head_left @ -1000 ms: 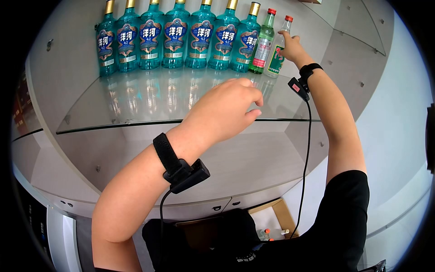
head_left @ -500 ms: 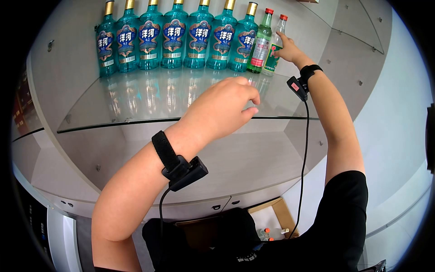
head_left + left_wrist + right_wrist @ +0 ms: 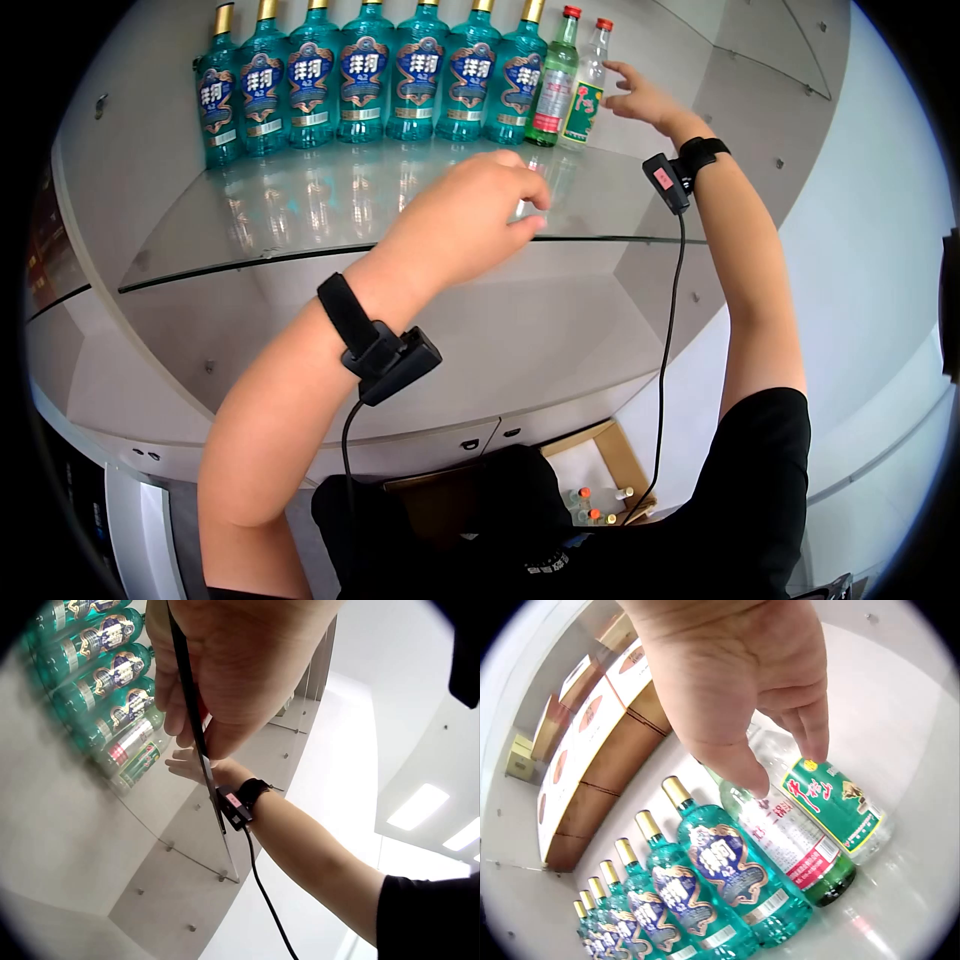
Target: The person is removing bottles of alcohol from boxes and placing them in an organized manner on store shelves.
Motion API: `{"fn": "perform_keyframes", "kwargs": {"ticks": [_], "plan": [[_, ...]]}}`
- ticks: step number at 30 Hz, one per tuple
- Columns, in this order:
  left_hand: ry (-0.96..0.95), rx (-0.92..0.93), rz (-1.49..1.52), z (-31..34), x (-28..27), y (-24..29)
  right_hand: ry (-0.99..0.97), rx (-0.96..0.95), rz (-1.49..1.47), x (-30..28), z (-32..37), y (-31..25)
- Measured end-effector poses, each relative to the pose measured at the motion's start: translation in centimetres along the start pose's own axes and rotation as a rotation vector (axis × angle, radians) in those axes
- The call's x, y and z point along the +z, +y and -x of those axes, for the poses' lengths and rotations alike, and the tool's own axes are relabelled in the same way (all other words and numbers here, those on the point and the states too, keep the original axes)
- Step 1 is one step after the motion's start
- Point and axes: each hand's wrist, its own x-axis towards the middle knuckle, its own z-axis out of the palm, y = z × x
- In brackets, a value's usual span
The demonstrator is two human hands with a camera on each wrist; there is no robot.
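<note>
On the glass shelf (image 3: 330, 215), a clear bottle with a green label (image 3: 583, 105) stands upright at the right end of the row, beside a green bottle with a red cap (image 3: 553, 90). The right hand (image 3: 650, 103) is just right of the clear bottle, fingers spread and holding nothing. In the right wrist view its fingers overlap the top of the clear bottle (image 3: 836, 802); whether they touch cannot be told. The left hand (image 3: 475, 215) hangs over the shelf's front edge, fingers loosely bent, holding nothing. Several blue-green bottles (image 3: 362, 75) fill the row leftward.
Below the shelf is a lower compartment (image 3: 480, 340) above cabinet doors. An open carton (image 3: 628, 455) holding several small bottles stands at the lower right. Boxes (image 3: 592, 735) show behind the row in the right wrist view. Black cables hang from both wrist cameras.
The right hand's fingers have come away from the clear bottle, which now stands nearer the green bottle. In the head view, the bottles and left hand have shifted slightly left and up.
</note>
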Motion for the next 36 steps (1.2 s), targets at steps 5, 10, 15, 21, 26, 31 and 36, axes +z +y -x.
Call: {"fn": "perform_keyframes", "kwargs": {"ticks": [5,10,15,21,26,31,36], "plan": [[0.028,0.13,-0.055,-0.3,0.1,-0.9,0.02,-0.192,-0.144,-4.3,5.4,0.5],[0.061,0.258,-0.161,-0.2,0.2,-0.4,0.168,-0.276,-0.055,-3.9,19.3,-1.2],[0.072,0.421,-0.311,1.2,0.3,2.3,0.208,-0.28,0.103,0.2,32.9,3.0],[-0.077,0.4,-0.298,7.2,2.9,3.8,0.113,0.145,-0.074,11.4,46.1,10.9],[-0.234,0.201,-0.16,14.2,6.2,3.4,-0.163,0.535,-0.076,24.0,58.8,19.4],[-0.297,0.091,-0.081,20.4,9.0,3.0,-0.427,0.809,0.021,32.9,68.9,23.1],[-0.342,-0.134,0.022,25.8,11.0,2.2,-0.344,0.83,0.01,36.0,69.1,23.0]]}}
